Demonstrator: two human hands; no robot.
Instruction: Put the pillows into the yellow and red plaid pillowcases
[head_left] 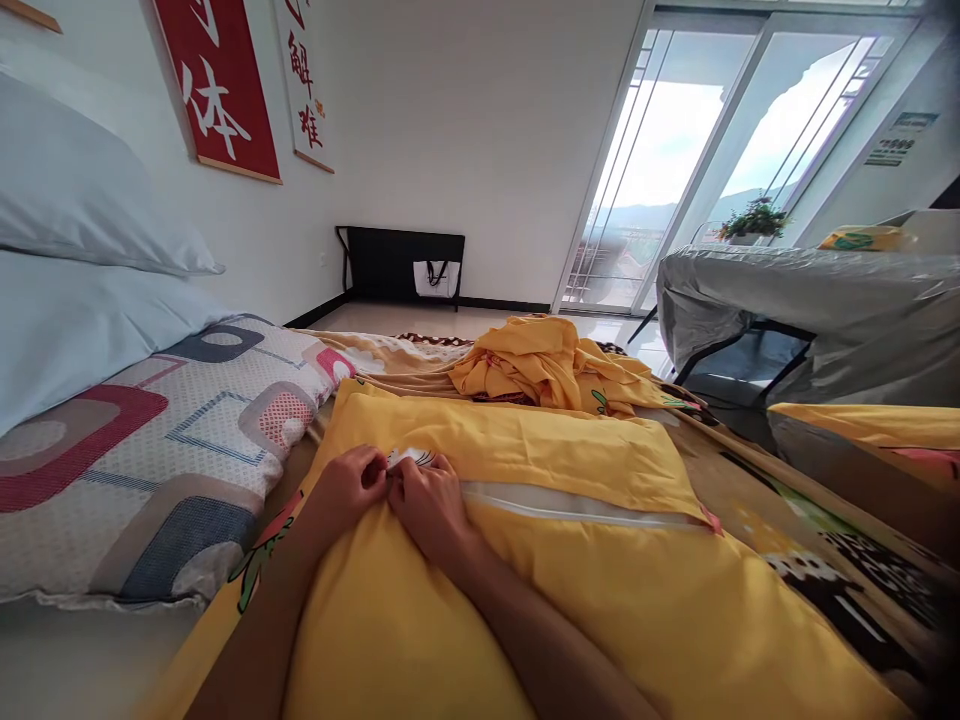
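I'm pinching the padded yellow fabric cover (600, 590) with left hand (346, 492) and right hand (431, 505), seemingly steadying its white-edged opening (562, 507).

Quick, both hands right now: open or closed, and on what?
Left hand: closed, finger and thumb pinched at the opening of the yellow cover.
Right hand: closed, fingers curled, gripping the same cover beside the left.

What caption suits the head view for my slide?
Left hand and right hand meet at the open slit of a yellow cover, crumpled yellow cloth beyond.
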